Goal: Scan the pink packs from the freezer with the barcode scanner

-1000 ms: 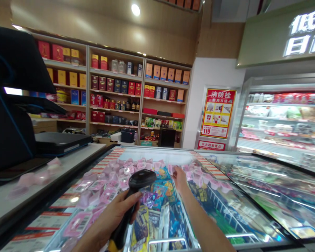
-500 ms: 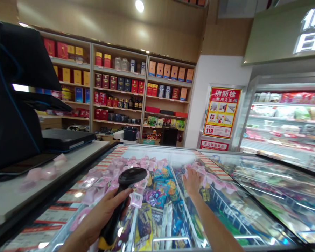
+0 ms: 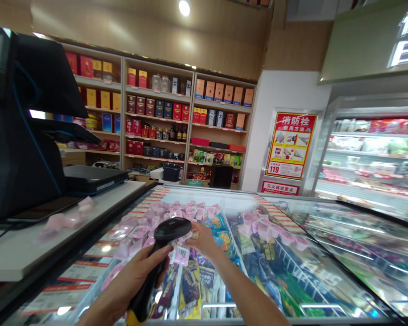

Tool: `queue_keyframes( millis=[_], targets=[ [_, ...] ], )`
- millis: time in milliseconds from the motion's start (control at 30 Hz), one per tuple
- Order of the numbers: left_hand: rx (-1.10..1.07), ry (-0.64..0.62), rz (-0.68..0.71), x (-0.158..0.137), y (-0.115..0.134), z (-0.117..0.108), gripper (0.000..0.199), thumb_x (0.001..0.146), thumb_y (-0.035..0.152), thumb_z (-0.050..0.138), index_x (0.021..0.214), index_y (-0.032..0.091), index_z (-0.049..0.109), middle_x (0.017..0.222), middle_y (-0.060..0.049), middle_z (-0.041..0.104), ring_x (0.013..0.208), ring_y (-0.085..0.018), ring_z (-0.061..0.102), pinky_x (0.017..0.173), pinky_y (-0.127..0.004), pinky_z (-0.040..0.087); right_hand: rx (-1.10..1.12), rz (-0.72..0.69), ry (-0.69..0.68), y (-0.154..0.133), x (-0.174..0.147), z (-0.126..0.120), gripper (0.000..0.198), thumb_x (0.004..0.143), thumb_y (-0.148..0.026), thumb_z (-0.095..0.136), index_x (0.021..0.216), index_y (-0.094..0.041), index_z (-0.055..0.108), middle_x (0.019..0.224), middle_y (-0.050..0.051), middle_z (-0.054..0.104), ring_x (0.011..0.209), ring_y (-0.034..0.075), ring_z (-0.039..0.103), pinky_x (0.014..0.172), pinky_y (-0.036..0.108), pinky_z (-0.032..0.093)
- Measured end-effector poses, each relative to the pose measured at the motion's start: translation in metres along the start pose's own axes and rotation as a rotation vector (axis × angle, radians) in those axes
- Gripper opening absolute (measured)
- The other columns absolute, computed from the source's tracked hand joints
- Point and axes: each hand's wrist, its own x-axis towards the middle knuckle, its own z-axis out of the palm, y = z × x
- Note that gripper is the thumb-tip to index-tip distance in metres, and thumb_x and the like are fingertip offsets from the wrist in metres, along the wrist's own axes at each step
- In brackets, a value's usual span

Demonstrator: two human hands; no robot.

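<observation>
My left hand (image 3: 144,271) is wrapped around the handle of a black barcode scanner (image 3: 172,230), its head tilted over the glass freezer lid. Just right of the scanner head, my right hand (image 3: 201,239) has its fingers closed at a small pink plastic cup (image 3: 187,236), mostly hidden by the fingers and scanner. Below the fingertips sits another pink cup with a barcode label (image 3: 181,255). A heap of similar pink cups (image 3: 149,222) spreads behind and left of the scanner. More pink cups (image 3: 263,227) lie in a row to the right.
Colourful ice-cream packets (image 3: 193,283) fill the freezer under the glass. On the left, a counter (image 3: 7,253) holds a black checkout terminal (image 3: 23,122) and a few pink cups (image 3: 63,221). Boxed goods line the wall shelves (image 3: 156,95); a lit chiller (image 3: 367,158) stands at right.
My right hand has moved left from the right-hand row of pink cups to beside the scanner head. My left hand keeps hold of the scanner. The view has shifted slightly.
</observation>
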Motion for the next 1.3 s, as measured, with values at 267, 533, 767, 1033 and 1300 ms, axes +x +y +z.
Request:
queue_keyframes(
  millis=[267, 533, 767, 1033, 1300],
  targets=[
    [-0.017, 0.019, -0.025, -0.003, 0.005, 0.006, 0.031, 0.061, 0.047, 0.058, 0.060, 0.018, 0.048, 0.051, 0.004, 0.053, 0.043, -0.008, 0.045, 0.044, -0.019, 0.034, 0.232, 0.003, 0.098, -0.005, -0.006, 0.012, 0.028, 0.058, -0.029, 0.061, 0.085, -0.023, 0.058, 0.078, -0.003, 0.061, 0.071, 0.014, 0.054, 0.064, 0.025, 0.041],
    [-0.002, -0.065, -0.007, -0.002, 0.002, 0.011, 0.031, 0.065, 0.047, 0.054, 0.062, 0.017, 0.051, 0.052, 0.004, 0.051, 0.043, -0.007, 0.044, 0.042, -0.019, 0.033, 0.120, 0.015, 0.442, 0.015, -0.002, -0.042, 0.038, 0.058, -0.020, 0.054, 0.095, -0.017, 0.051, 0.089, 0.003, 0.057, 0.078, 0.015, 0.051, 0.074, 0.027, 0.040],
    [0.018, -0.131, -0.011, 0.003, 0.000, 0.021, 0.030, 0.067, 0.046, 0.053, 0.062, 0.016, 0.051, 0.049, 0.004, 0.050, 0.041, -0.006, 0.041, 0.041, -0.018, 0.032, -0.063, 0.013, 0.540, 0.054, -0.004, -0.063, 0.050, 0.061, -0.020, 0.050, 0.110, -0.015, 0.042, 0.095, 0.006, 0.055, 0.084, 0.017, 0.051, 0.079, 0.031, 0.038],
    [0.026, -0.096, -0.011, 0.003, 0.006, 0.029, 0.031, 0.065, 0.047, 0.054, 0.058, 0.017, 0.051, 0.045, 0.005, 0.049, 0.042, -0.007, 0.042, 0.043, -0.019, 0.033, -0.362, 0.130, 0.542, 0.074, -0.013, -0.075, 0.044, 0.065, -0.020, 0.047, 0.109, -0.017, 0.046, 0.097, 0.007, 0.056, 0.092, 0.020, 0.048, 0.082, 0.033, 0.032],
    [0.030, -0.081, -0.012, 0.010, 0.009, 0.028, 0.032, 0.062, 0.048, 0.056, 0.059, 0.017, 0.051, 0.047, 0.005, 0.051, 0.040, -0.008, 0.043, 0.042, -0.019, 0.032, -0.754, 0.330, 0.479, 0.090, -0.027, -0.093, 0.040, 0.069, -0.019, 0.046, 0.109, -0.022, 0.047, 0.101, 0.005, 0.054, 0.100, 0.023, 0.041, 0.085, 0.039, 0.021]
  ],
)
